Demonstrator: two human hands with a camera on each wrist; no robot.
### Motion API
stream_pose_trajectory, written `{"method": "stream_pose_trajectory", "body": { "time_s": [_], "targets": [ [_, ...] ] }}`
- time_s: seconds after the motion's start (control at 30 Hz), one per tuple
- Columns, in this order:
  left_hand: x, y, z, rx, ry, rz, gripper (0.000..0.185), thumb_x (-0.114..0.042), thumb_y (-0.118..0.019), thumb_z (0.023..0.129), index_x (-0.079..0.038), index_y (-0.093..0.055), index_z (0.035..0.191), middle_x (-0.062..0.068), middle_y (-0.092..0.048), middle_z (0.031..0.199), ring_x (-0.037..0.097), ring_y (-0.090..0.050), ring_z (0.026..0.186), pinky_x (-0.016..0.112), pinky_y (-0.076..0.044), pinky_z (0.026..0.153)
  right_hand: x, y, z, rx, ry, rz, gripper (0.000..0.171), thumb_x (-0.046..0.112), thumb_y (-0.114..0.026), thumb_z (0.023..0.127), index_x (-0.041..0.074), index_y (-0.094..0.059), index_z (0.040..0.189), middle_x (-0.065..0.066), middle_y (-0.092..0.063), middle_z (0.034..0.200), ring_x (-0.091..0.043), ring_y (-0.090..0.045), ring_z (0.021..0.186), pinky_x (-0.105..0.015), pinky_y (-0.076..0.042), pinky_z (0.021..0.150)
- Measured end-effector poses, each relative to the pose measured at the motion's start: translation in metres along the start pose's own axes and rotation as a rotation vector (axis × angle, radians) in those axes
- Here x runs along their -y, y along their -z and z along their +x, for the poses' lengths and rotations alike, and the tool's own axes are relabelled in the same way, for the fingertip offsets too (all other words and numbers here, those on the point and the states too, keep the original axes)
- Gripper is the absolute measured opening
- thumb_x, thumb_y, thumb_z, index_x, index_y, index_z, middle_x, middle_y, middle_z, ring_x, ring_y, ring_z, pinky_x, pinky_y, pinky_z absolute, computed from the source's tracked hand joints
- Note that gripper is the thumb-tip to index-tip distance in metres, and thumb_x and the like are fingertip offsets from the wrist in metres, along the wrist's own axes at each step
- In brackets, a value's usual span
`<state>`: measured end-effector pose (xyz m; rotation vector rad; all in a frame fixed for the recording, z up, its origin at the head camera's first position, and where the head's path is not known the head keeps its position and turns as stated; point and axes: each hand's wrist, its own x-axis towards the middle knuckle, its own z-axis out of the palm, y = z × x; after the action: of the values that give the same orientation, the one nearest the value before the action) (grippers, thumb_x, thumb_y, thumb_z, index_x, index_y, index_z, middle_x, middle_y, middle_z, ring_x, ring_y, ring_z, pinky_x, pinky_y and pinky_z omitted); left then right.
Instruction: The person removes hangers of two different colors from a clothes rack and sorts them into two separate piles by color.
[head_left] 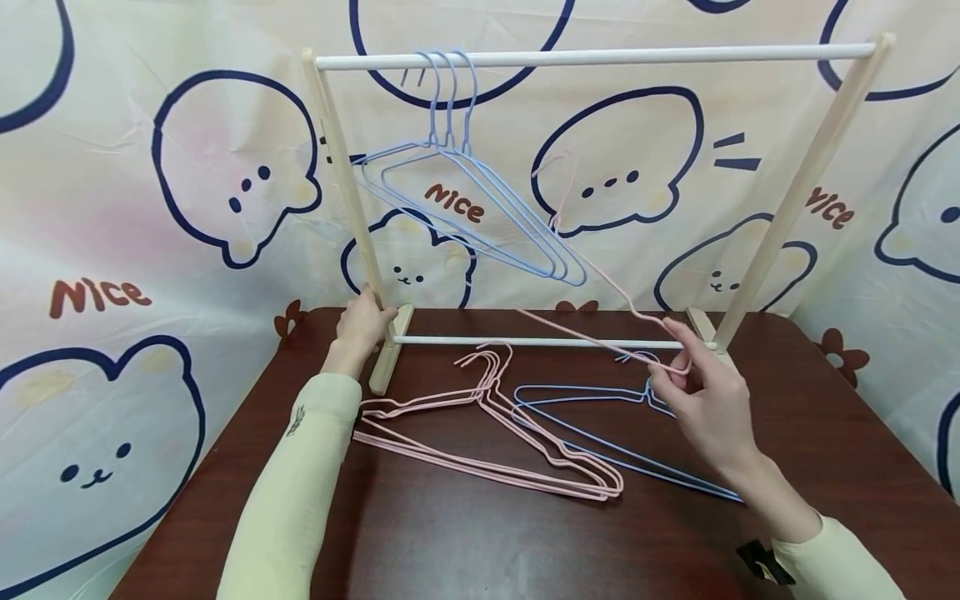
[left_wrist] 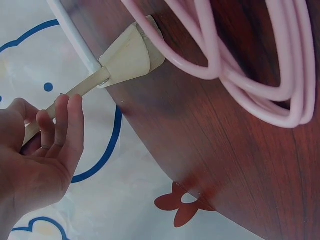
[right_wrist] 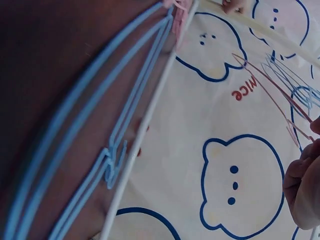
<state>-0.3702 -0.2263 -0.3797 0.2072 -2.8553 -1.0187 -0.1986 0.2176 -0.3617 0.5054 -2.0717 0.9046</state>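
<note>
My left hand grips the left post of a wooden clothes rack near its foot; in the left wrist view, the fingers curl about that post. A pink hanger is pinched at one shoulder end by my right hand, raised in front of the rack's right half. Its hook points up and its body slants toward the left. Three blue hangers hang by their hooks from the left part of the white top rail.
Several pink hangers lie stacked on the dark brown table before the rack. Right of them lie blue hangers, partly behind my right hand. A white lower bar joins the rack's feet, and a printed cloth surrounds the table.
</note>
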Motion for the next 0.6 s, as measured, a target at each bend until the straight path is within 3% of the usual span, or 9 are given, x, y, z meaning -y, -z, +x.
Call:
{"method": "stream_pose_trajectory", "body": {
  "time_s": [0.33,0.6],
  "targets": [
    [-0.001,0.002,0.0,-0.003,0.009,0.012,0.039,-0.027,-0.053,0.101,-0.002,-0.045,0.13,0.025,-0.064,0.108,0.038,-0.07,0.078,0.03,-0.052,0.043,0.005,-0.003,-0.028,0.121,-0.044,0.057,0.061,-0.013,-0.073,0.077,0.006,-0.06,0.133,0.008,-0.043,0.07,0.003,-0.037,0.056,-0.016,-0.031,0.046],
    [-0.001,0.0,0.002,0.003,0.014,0.004,0.039,-0.027,-0.053,0.1,-0.004,-0.044,0.129,0.024,-0.064,0.109,0.032,-0.069,0.076,0.031,-0.054,0.044,0.01,-0.011,-0.046,0.175,-0.146,0.143,0.061,-0.01,-0.075,0.079,0.009,-0.06,0.134,0.008,-0.044,0.071,0.002,-0.038,0.055,-0.02,-0.032,0.044]
  ]
}}
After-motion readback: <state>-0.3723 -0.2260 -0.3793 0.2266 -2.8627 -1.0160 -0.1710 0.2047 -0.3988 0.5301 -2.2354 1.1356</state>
